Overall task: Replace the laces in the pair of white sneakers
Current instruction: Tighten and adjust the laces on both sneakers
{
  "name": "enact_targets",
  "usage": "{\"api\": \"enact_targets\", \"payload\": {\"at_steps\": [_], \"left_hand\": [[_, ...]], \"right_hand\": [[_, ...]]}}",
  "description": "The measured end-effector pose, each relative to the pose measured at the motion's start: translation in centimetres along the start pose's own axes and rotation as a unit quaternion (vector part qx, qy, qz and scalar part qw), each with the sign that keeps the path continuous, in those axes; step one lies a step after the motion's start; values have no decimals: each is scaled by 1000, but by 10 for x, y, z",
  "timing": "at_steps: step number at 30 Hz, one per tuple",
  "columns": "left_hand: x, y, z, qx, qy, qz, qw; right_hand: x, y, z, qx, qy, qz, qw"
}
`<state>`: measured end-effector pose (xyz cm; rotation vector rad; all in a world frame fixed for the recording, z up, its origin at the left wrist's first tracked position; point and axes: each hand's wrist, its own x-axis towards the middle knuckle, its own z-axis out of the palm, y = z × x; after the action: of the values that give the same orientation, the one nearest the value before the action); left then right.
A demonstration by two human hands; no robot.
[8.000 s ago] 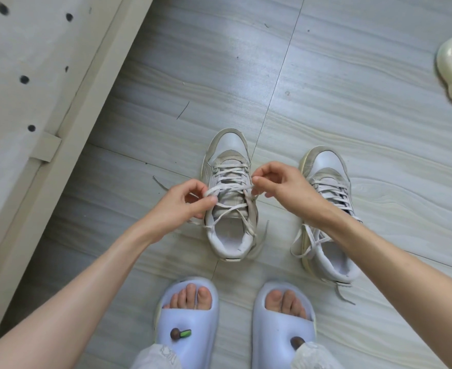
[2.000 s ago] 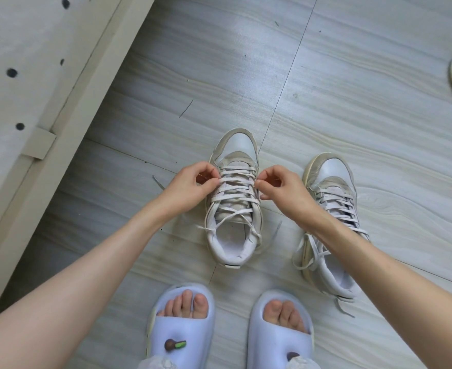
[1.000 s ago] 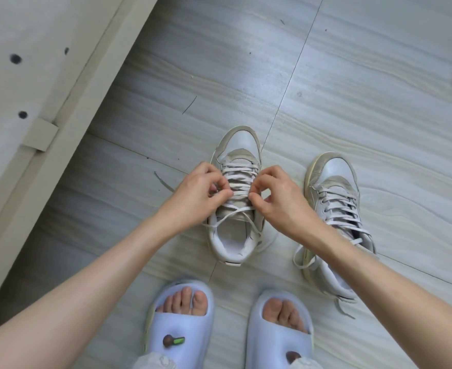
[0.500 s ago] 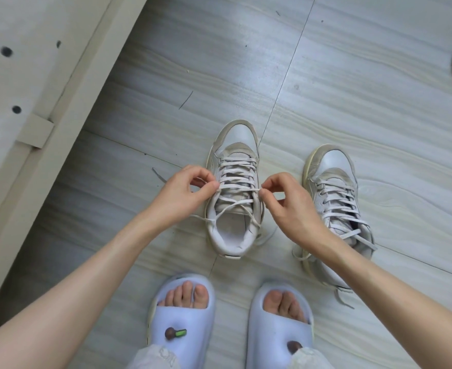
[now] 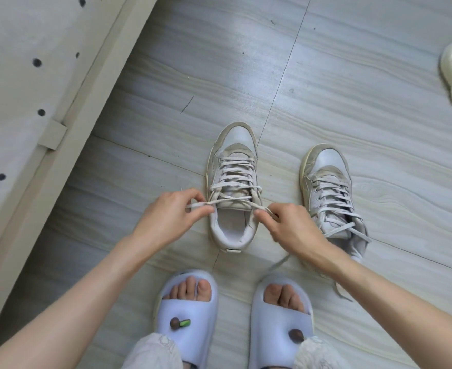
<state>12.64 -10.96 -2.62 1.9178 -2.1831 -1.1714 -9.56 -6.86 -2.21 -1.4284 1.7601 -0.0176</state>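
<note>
On the floor just ahead of the slippers (image 5: 186,312), the left hand (image 5: 166,222) and right hand (image 5: 291,230) each pinch a lace end (image 5: 235,202) of the left sneaker (image 5: 233,187), apparently snugging it at the top eyelets; next, likely a knot, needing even tension.

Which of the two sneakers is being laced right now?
The sneaker nearer the wooden board: both hands pinch its lace ends. The other sneaker stands untouched.
</note>
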Motion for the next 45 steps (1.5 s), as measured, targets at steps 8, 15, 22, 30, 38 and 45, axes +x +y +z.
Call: {"api": "enact_targets", "payload": {"at_steps": [8,15,22,30,38,45], "left_hand": [[-5,35,-37,-104,8,82,991],[-5,46,-47,-154,-17,85,984],[41,52,-52,-527,69,-79,843],[34,33,11,-83,77,18,993],[40,32,15,-128,69,33,989],[64,26,14,-149,58,-21,987]], "right_hand": [[-14,-20,-48,163,45,-121,978],[-21,-25,-65,141,67,-176,972],[31,-16,-70,260,151,-30,953],[28,-3,-33,97,97,-31,990],[27,-17,-11,59,68,-95,991],[59,-30,-26,52,93,-48,993]]}}
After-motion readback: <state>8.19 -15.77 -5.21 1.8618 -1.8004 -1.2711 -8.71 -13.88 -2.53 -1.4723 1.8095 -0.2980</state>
